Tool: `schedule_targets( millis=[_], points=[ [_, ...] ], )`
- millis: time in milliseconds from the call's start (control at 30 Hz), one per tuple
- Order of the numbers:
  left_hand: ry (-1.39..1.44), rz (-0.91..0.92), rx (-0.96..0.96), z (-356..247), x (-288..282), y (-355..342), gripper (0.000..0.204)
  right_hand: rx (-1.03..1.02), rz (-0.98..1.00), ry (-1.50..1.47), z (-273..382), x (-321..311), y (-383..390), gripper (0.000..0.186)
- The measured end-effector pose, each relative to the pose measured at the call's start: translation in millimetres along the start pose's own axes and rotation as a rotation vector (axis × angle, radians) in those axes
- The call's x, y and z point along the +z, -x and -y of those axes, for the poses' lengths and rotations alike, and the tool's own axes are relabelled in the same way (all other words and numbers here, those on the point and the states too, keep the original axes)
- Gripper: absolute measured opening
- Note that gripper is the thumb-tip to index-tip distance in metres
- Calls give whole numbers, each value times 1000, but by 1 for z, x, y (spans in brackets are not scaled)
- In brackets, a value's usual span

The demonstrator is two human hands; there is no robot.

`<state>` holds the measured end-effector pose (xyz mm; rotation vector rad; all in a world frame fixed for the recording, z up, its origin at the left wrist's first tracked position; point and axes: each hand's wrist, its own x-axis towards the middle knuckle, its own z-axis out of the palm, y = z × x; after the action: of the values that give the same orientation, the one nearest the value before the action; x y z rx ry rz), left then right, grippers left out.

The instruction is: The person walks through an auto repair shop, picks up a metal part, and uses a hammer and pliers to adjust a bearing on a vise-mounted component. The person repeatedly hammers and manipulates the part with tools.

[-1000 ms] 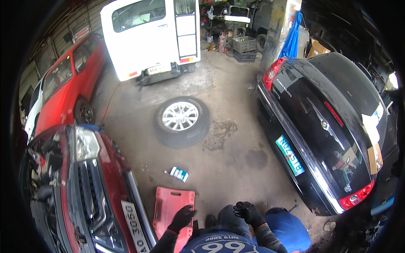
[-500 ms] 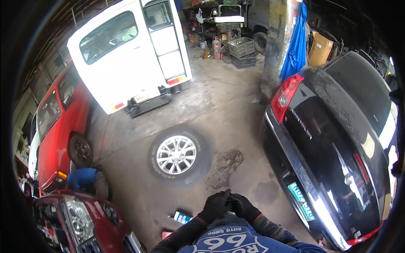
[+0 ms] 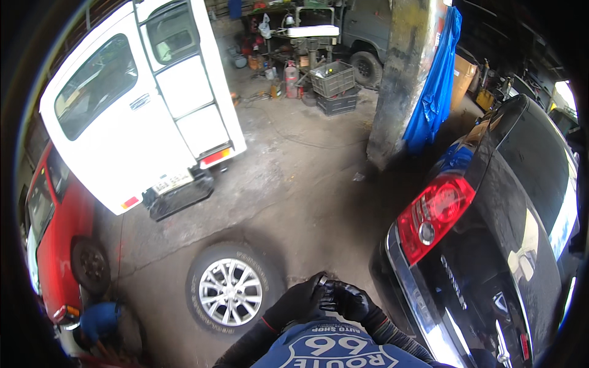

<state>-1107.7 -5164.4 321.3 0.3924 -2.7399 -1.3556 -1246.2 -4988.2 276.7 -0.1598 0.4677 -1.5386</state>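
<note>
My left hand (image 3: 297, 300) and my right hand (image 3: 348, 300), both in black gloves, meet in front of my blue printed shirt with fingers closed round something small. A glint of metal shows between them, too small to name. Below and beyond them on the left, a loose tyre on a silver alloy wheel (image 3: 230, 291) lies flat on the concrete floor (image 3: 288, 202).
A white van (image 3: 104, 159) and a red car (image 3: 52, 245) stand left; a crouching co-worker in blue (image 3: 104, 322) is at lower left. A black car (image 3: 503, 257) is close on the right. Crates (image 3: 331, 78), a pillar (image 3: 386, 92) and blue tarp (image 3: 429, 98) are beyond.
My hands, apart a second ago, have come together. The view has advanced: pillar and black car look nearer, the tyre sits lower, and the pink case has dropped out of sight.
</note>
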Motion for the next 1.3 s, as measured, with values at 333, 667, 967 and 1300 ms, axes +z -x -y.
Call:
schedule_targets(
  millis=[333,667,967,1300],
  points=[
    [-131,213,266,6,-136,-305,57,-294,-66,63,238,-25,-146,47],
    [-23,133,266,75,-306,-595,43,-155,30,467,491,-88,-385,50],
    [679,251,-208,179,-390,-765,36,-95,265,943,717,-74,-582,44],
    [-35,48,310,216,-484,-1099,32,-657,97,1151,922,-152,-745,36]
  ],
)
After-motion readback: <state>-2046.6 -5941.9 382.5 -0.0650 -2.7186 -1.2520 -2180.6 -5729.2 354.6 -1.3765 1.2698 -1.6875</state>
